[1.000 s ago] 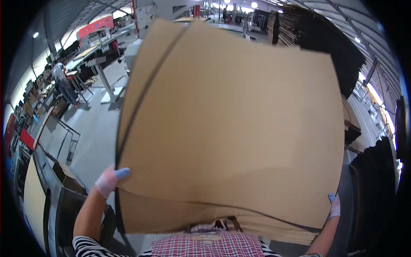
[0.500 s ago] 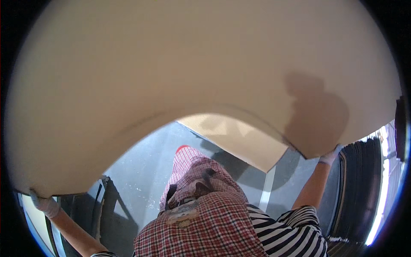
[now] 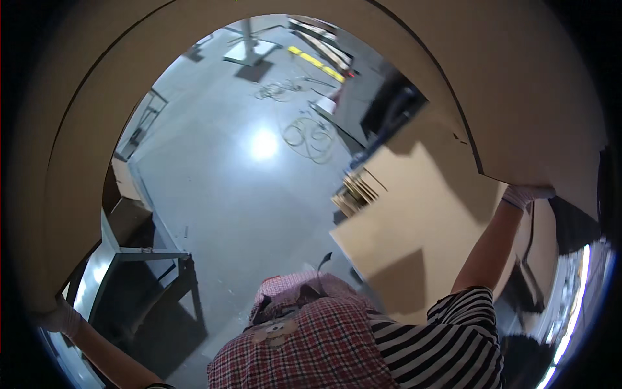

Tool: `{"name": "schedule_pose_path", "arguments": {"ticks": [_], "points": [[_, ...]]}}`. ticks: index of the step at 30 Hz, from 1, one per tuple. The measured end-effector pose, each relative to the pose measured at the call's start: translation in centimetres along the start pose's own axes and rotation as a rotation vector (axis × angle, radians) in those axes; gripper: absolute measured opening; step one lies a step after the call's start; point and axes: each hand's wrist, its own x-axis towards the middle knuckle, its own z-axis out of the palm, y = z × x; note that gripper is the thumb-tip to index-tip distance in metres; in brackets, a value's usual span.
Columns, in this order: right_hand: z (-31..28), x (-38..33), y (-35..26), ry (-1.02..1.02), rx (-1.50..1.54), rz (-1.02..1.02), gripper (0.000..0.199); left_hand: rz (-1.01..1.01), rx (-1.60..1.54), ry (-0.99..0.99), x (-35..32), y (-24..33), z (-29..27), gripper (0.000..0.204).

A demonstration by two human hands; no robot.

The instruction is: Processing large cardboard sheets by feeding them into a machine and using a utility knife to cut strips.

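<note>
A large brown cardboard sheet (image 3: 531,97) arches overhead and down both sides of the head view, with a dark line along its near edge. At the lower left, my left hand (image 3: 58,318), in a light glove, is closed on the sheet's corner; its fingers are partly hidden. Over on the right, my right hand (image 3: 528,194), also gloved, grips the sheet's other near corner with the arm stretched out. Below that arm lies flat cardboard (image 3: 395,227), with shadows across it.
A grey metal frame (image 3: 146,254) stands on the left, near my left forearm. Coiled cable (image 3: 310,137) lies on the grey floor (image 3: 227,194) ahead. Several folded cardboard pieces (image 3: 355,193) sit beside the flat cardboard. Farther off are a yellow strip (image 3: 315,63) and a pale metal base (image 3: 251,53).
The sheet has risen and moved away from my body, uncovering the floor ahead. My right hand has gone up and outward, my left slightly down. The view has turned, showing more flat cardboard at right.
</note>
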Motion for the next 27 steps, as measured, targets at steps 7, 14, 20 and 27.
{"name": "schedule_pose_path", "arguments": {"ticks": [7,14,20,27], "points": [[8.4,1.8,33.3,0.064,0.047,0.365,0.072,-0.542,-0.494,0.237,-1.6,-17.5,6.7,0.074],[28.6,1.8,64.4,-0.571,0.581,0.617,0.076,-0.777,-1.5,0.418,1.9,-29.9,26.4,0.066],[44.3,2.0,91.9,-0.662,0.692,0.5,0.078,-0.649,-1.312,0.677,8.6,-39.4,42.6,0.07],[66.4,-5.7,124.9,-0.311,0.715,0.732,0.077,-0.316,-1.26,0.505,11.1,-50.0,52.1,0.082]]}}
